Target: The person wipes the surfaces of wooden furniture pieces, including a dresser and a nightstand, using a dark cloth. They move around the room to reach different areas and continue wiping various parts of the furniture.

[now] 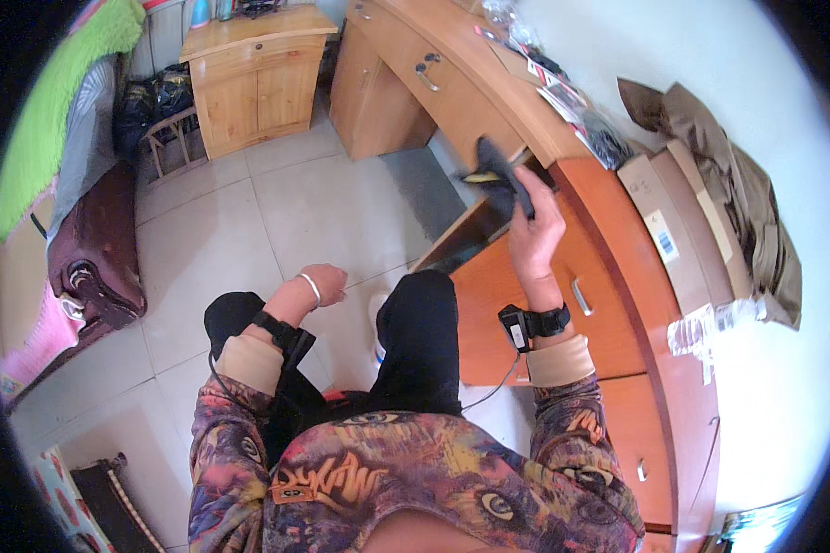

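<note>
My right hand point(538, 225) is raised at the desk's edge and grips a dark, soft-looking item point(501, 176) with a yellow patch; motion blur hides what kind it is. Just below it, an orange wooden cabinet door point(484, 297) stands open beside my knee, with a dark interior partly in view. My left hand point(326, 285) hangs over the tiled floor near my knees, its fingers curled and turned away, and I cannot tell whether it holds anything. A white bangle point(310, 290) circles the left wrist. Black straps with small devices are on both forearms.
A long wooden desk point(470, 90) curves along the right, bearing cardboard boxes point(657, 221), plastic packaging and brown cloth point(740, 186). A small wooden cabinet point(256, 90) stands at the back. Left are a maroon suitcase point(100, 242) and a green fluffy cover point(48, 117).
</note>
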`<state>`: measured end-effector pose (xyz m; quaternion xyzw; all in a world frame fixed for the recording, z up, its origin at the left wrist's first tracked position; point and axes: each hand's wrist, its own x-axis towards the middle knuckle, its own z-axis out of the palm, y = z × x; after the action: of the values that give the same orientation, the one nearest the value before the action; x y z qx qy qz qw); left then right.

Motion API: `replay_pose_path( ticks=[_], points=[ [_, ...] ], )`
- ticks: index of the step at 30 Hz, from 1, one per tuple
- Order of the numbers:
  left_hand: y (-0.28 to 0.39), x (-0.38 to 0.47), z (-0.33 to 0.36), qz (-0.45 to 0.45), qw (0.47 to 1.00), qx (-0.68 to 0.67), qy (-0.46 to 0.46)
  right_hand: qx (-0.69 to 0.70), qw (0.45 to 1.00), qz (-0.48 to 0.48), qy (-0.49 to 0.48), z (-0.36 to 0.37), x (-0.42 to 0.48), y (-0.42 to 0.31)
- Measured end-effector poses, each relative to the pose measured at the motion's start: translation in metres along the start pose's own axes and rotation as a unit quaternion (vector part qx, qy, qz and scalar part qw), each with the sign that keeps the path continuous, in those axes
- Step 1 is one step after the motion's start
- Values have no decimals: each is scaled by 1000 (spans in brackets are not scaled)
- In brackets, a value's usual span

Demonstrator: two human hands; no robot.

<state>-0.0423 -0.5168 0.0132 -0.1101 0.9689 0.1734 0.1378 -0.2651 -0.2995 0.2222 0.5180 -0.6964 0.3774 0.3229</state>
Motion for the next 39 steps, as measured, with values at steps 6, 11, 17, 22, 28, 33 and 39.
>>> replay_pose_path(
  ticks=[6, 11, 17, 22, 28, 33, 39],
  points=[
    [-12, 48, 9, 16, 999, -40, 14, -350, 876, -250, -219, 51, 37, 46],
    [-42, 61, 35, -18, 1000, 1, -7, -356, 837, -292, -297, 94, 45, 78],
    [-38, 85, 6, -4, 997, -56, 50, -443, 825, -261, -235, 135, 135, 67],
    [-22, 84, -4, -7, 999, -24, 28, -464, 747, -322, -351, 143, 115, 53],
    [-20, 83, 3, -1, 998, -38, 51, -453, 760, -369, -282, 153, 143, 73],
    [-24, 79, 0, -21, 998, -46, 45, -511, 688, -398, -327, 200, 142, 79],
    [-23, 79, -1, -23, 999, -29, 38, -366, 607, -417, -569, 170, 156, 69]
  ],
)
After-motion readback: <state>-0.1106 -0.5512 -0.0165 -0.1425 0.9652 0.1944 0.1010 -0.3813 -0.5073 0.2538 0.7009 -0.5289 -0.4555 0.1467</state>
